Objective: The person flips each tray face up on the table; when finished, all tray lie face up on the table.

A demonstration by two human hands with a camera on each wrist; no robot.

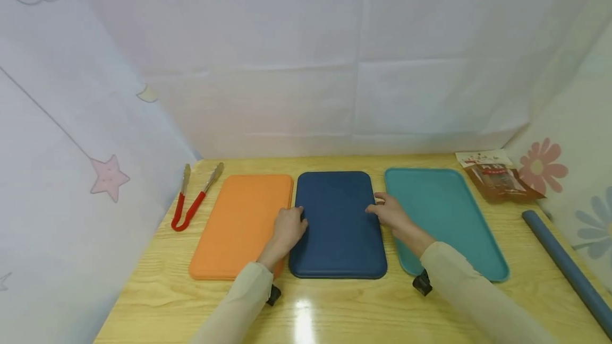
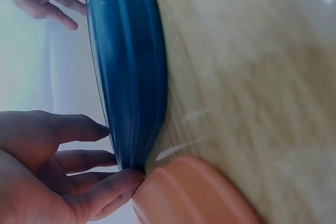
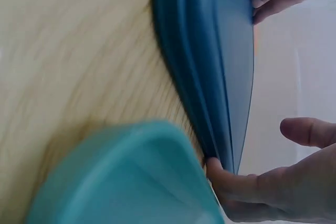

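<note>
A dark blue tray [image 1: 337, 224] lies in the middle of the table, its smooth flat face up and its stepped sides visible in both wrist views. At its left edge is my left hand [image 1: 289, 225]; the fingers reach down the side by the orange tray [image 1: 239, 224], and the thumb is at the top edge. Opposite, my right hand [image 1: 389, 211] has fingertips at the blue tray's right side, while its raised thumb [image 3: 304, 129] stands apart from the tray. The teal tray [image 1: 442, 211] lies under my right forearm, with its raised rim upward.
Red-handled tongs [image 1: 191, 208] lie spread at the far left. A brown and white food packet [image 1: 497, 174] is at the back right corner, with a grey-blue rolled tube [image 1: 569, 269] along the right edge. Patterned cloth walls [image 1: 311, 68] enclose the table [image 1: 158, 280].
</note>
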